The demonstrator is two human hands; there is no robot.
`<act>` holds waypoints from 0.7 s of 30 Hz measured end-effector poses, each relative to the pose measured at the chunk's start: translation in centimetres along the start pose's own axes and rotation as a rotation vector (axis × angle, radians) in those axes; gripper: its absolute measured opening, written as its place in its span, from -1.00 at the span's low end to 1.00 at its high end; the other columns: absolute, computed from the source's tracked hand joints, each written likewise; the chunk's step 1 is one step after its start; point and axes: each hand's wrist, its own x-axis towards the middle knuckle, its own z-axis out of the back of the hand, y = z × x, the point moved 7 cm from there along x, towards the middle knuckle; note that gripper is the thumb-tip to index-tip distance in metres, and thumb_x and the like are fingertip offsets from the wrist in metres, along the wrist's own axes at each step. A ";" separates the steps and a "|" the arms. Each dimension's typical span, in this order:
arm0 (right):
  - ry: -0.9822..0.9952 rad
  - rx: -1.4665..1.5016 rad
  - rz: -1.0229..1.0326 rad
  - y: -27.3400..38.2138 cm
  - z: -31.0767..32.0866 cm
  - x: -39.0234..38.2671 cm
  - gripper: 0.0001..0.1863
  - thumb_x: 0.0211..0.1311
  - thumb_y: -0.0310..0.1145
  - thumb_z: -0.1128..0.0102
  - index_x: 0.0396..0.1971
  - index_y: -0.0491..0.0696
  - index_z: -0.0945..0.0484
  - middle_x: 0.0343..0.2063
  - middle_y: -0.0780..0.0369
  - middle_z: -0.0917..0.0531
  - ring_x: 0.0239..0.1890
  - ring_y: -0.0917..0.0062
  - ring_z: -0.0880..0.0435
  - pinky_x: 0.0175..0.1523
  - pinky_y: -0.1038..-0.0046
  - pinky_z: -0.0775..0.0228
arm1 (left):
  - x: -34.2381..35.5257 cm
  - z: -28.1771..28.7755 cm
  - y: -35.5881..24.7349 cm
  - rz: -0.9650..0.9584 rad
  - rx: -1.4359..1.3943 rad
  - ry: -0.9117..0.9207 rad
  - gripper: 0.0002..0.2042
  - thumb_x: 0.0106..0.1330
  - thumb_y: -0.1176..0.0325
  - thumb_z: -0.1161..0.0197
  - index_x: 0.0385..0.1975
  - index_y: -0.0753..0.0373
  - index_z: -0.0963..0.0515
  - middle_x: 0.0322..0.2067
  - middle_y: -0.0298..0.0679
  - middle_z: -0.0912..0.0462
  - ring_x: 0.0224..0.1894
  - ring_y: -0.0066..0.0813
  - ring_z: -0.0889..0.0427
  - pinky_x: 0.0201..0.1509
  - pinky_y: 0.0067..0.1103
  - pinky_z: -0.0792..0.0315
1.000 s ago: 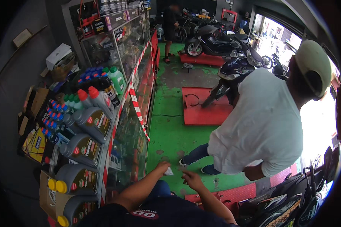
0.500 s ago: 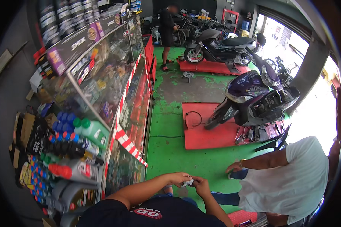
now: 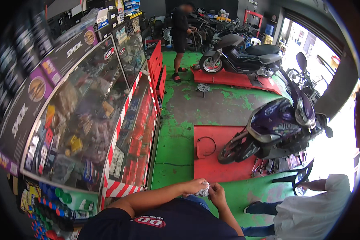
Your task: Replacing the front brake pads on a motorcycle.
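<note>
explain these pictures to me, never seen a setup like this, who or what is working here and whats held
No robot: a person works bare-handed, filmed from above by the left of two wide cameras worn on the head, so straight edges bend. The left hand holds a crumpled white thing; the right hand is at its edge, its grip hard to tell. Ahead, a purple scooter stands on a red platform, with a cable and tools lying there. A glass case is on the left.
</note>
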 end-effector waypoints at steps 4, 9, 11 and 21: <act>0.099 -0.179 0.044 5.7 -1.0 9.7 -0.76 0.45 -0.34 -0.16 -0.44 -0.14 -0.55 -0.71 0.29 -0.54 -0.69 0.66 -0.53 -0.59 0.52 -0.33 | 3.1 7.8 -4.6 -0.019 -0.151 -0.058 -0.61 0.56 0.09 -0.05 0.26 0.11 -0.38 -0.17 -0.31 -0.61 -0.29 -0.57 -0.59 -0.28 -0.54 -0.54; 0.164 -0.187 0.166 10.0 -3.8 21.0 -0.83 0.42 -0.38 -0.18 -0.31 -0.17 -0.61 -0.61 0.26 -0.63 -0.60 0.63 -0.61 -0.51 0.50 -0.42 | 6.9 17.5 -6.7 0.084 -0.360 -0.038 -0.55 0.60 0.11 -0.01 0.41 0.00 -0.27 0.03 -0.32 -0.55 -0.03 -0.55 -0.56 -0.11 -0.47 -0.58; 0.208 0.033 0.180 10.7 -5.4 25.3 -0.88 0.39 -0.44 -0.20 -0.23 -0.18 -0.61 -0.49 0.25 -0.67 -0.47 0.62 -0.66 -0.39 0.51 -0.47 | 9.1 22.0 -7.4 0.061 -0.378 -0.036 -0.55 0.59 0.15 -0.04 0.42 0.00 -0.28 0.05 -0.32 -0.55 -0.02 -0.52 -0.56 -0.10 -0.46 -0.59; 0.113 -0.358 0.353 18.7 -13.1 43.8 -0.88 0.36 -0.50 -0.22 -0.19 -0.23 -0.59 -0.36 0.18 -0.71 -0.42 0.59 -0.68 -0.31 0.49 -0.54 | 17.3 44.2 -10.0 0.073 -0.264 -0.035 -0.60 0.36 0.38 -0.19 0.21 0.12 -0.53 -0.09 -0.33 -0.64 -0.10 -0.57 -0.60 -0.11 -0.54 -0.54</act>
